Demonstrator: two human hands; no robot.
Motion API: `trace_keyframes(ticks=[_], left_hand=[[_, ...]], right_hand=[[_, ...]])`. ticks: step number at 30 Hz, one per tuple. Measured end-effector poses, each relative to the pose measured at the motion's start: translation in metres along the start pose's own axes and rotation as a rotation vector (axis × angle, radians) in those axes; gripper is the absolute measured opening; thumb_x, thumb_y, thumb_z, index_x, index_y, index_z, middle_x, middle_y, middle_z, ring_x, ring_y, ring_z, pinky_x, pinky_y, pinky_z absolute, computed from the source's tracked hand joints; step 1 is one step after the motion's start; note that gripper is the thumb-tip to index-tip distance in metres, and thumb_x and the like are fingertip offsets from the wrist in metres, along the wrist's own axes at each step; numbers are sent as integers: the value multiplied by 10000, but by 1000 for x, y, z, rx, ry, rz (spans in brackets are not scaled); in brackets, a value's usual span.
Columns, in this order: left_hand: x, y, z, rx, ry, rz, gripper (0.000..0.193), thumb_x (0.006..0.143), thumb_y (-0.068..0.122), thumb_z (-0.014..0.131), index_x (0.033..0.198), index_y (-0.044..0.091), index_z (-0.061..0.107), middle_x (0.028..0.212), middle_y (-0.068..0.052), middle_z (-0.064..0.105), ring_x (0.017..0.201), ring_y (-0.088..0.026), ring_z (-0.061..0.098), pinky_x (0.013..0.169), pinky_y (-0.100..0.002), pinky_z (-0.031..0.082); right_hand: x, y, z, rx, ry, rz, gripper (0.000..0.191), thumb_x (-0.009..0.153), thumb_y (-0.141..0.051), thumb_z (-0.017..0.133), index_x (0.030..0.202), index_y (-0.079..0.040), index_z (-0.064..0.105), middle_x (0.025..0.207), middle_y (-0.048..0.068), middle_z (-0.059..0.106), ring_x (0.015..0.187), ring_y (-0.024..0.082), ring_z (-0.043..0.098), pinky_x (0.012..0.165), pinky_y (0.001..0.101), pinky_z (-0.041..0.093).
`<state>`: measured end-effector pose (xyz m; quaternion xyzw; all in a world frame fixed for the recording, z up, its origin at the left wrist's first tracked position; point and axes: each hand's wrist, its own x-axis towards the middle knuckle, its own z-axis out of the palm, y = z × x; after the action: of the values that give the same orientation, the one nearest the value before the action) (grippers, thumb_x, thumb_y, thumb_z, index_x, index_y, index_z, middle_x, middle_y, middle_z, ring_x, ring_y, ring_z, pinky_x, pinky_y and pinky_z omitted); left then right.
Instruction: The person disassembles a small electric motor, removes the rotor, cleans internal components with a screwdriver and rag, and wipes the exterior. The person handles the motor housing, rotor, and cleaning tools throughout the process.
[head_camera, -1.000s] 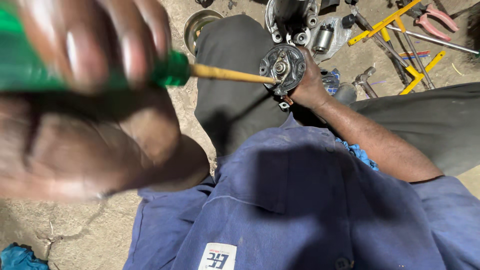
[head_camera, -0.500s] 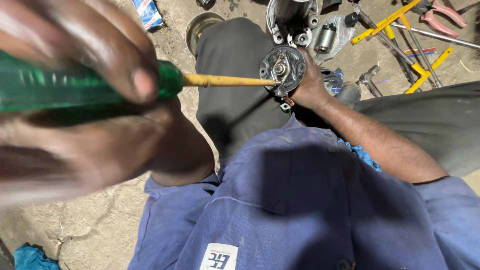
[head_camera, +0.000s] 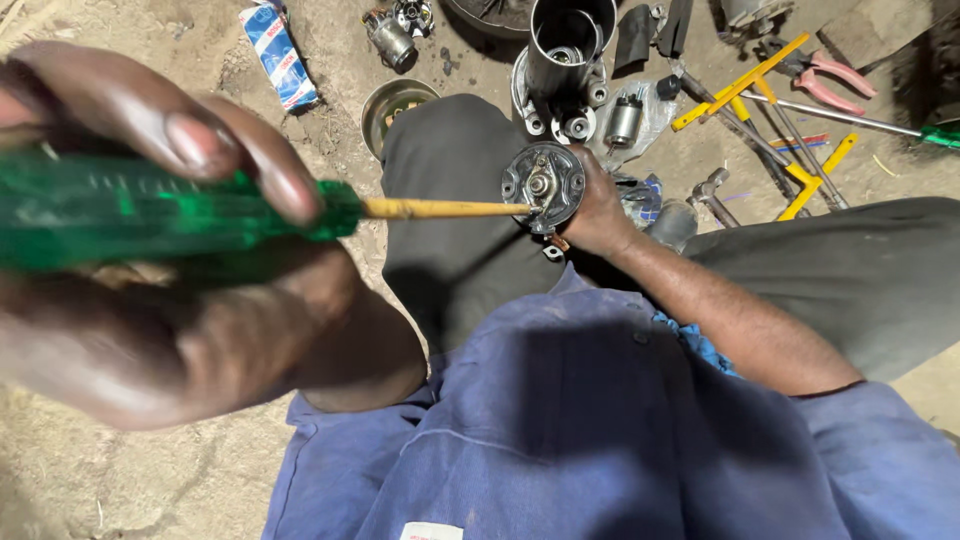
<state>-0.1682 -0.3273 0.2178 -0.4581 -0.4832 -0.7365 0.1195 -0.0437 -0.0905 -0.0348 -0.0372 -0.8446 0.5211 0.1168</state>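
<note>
My left hand (head_camera: 200, 330) is very close to the camera at the left, closed around the green translucent handle of a screwdriver (head_camera: 150, 210). Its yellowish shaft (head_camera: 440, 208) runs right, with the tip against the centre of a round grey metal end plate (head_camera: 540, 185). My right hand (head_camera: 600, 215) grips that plate from the right side and holds it over my dark-trousered knee (head_camera: 440, 160). My blue shirt fills the bottom of the view.
On the sandy ground beyond my knees lie an upright metal cylinder housing (head_camera: 570, 45), a round metal dish (head_camera: 395, 100), a blue and white box (head_camera: 278, 55), a small motor part (head_camera: 625, 120), yellow wrenches (head_camera: 740, 85), pink-handled pliers (head_camera: 835, 75) and a hammer (head_camera: 710, 190).
My left hand with the screwdriver has shifted lower and a little away from the camera. The tip stays at the plate, which my right hand keeps holding.
</note>
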Motion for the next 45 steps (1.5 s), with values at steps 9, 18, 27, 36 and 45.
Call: trace_keyframes(ticks=[9, 18, 27, 36, 45], left_hand=[[10, -4, 6, -2, -1, 9, 273, 1088, 326, 544, 1172, 76, 473, 913, -177, 535, 731, -278, 544, 631, -408, 514], [6, 1, 5, -10, -13, 9, 274, 1092, 351, 535, 1135, 83, 497, 877, -171, 529, 695, -273, 531, 593, -400, 510], [7, -3, 3, -16, -21, -2, 286, 1097, 375, 526, 1098, 90, 521, 841, -166, 524, 659, -267, 518, 556, -393, 505], [20, 2, 15, -19, -24, 20, 307, 1101, 400, 516, 1060, 97, 545, 804, -161, 519, 623, -261, 506, 519, -386, 501], [46, -6, 26, -45, 23, 9, 337, 1105, 425, 507, 1023, 104, 569, 768, -155, 513, 587, -256, 493, 481, -379, 497]], right_hand=[[-3, 4, 1, -79, -18, 5, 769, 765, -184, 959, 1356, -15, 498, 1254, 148, 646, 1162, 267, 675, 1016, 391, 556], [-2, -1, 1, 7, -20, -2, 753, 760, -146, 934, 1366, -14, 507, 1271, 129, 656, 1175, 249, 669, 1041, 380, 548], [-3, -2, 0, -4, -11, -46, 706, 800, -166, 948, 1337, -19, 513, 1264, 125, 663, 1169, 242, 679, 1034, 370, 562], [-3, 1, 3, -23, -36, 13, 786, 769, -193, 961, 1360, -28, 469, 1255, 125, 678, 1159, 240, 694, 1020, 376, 574], [1, -6, 4, 75, -36, 135, 813, 663, -120, 890, 1373, -48, 500, 1180, 97, 701, 1087, 222, 692, 977, 372, 568]])
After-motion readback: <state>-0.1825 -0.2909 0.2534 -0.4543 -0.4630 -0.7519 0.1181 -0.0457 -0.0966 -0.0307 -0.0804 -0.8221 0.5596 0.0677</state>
